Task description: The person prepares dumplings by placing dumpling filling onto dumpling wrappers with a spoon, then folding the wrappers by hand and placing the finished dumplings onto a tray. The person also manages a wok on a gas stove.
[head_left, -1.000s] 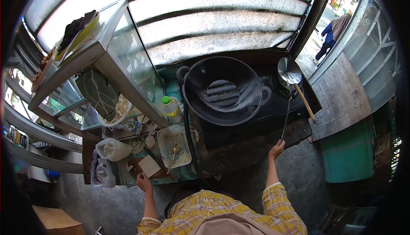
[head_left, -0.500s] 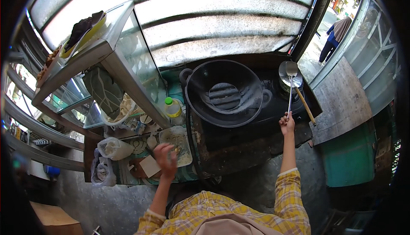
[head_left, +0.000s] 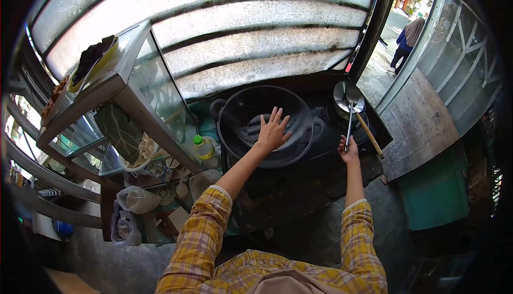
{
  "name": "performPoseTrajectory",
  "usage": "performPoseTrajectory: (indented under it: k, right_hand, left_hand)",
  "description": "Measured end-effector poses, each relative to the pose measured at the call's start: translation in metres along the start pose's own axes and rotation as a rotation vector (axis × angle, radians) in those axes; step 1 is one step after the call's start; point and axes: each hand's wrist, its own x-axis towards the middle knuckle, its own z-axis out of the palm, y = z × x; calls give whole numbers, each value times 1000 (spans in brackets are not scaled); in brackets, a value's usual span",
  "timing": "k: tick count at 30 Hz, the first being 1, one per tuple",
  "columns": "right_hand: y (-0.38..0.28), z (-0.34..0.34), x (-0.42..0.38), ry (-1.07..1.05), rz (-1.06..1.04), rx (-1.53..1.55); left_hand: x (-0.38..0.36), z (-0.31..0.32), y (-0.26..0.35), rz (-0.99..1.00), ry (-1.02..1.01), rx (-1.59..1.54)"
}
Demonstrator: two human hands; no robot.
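Observation:
My left hand is spread flat over the big black wok, fingers apart and nothing in the palm. The wok, with its looped side handles, sits on the dark stove. To the right, my right hand is closed round the long metal handle of a spatula. Its blade end rests among the metalware over the right-hand burner. Beside it lies another utensil with a wooden handle, which slants down past my right hand.
A glass cabinet stands left of the wok. Near it are a bottle with a green cap, a plastic tub and a filled plastic bag. A wooden board leans at the right. Outside, a person walks.
My left hand has moved from above the plastic tub up and right to over the wok, its fingers spreading. My right hand still grips the spatula, whose blade sits lower. The view has shifted slightly.

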Motion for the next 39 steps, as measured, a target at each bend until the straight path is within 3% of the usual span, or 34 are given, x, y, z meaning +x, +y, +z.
performPoseTrajectory:
  k: [17,20,26,30,33,39]
  right_hand:
    - [0,-5,-19,178,-85,-157]
    - [8,-3,-44,205,-83,-345]
    - [70,-14,-122,481,-350,-762]
    - [131,0,-199,324,-163,-979]
    - [184,14,-245,203,67,-1009]
    - [320,96,-303,-333,651,-1038]
  left_hand:
    - [-1,0,-14,-54,16,28]
    - [-15,-23,-3,-26,143,-39]
    - [-113,-96,28,213,369,-541]
    - [-215,-127,12,246,406,-482]
    - [-294,-126,-23,-26,479,-492]
    - [-421,-115,-90,-470,463,-437]
